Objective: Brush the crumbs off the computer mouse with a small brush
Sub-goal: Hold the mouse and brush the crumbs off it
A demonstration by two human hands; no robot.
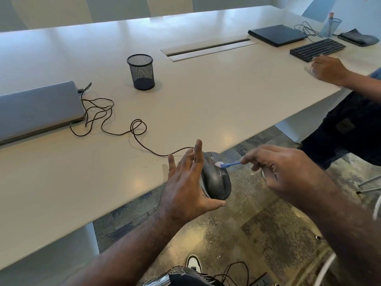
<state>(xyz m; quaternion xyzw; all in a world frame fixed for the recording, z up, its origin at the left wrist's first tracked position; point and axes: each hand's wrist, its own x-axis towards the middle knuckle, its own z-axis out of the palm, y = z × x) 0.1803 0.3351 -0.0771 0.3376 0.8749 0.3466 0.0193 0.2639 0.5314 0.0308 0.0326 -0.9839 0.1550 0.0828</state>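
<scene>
With the left hand (186,182) cradling the mouse (216,178) past the table (206,96) edge, the right hand (282,172), pinching the brush (226,165), should sweep lightly outward.

a black wire-mesh pen cup (141,72) stands on the long white surface (206,96), near a closed grey laptop (39,110); a black keyboard (317,49) lies far right.
</scene>
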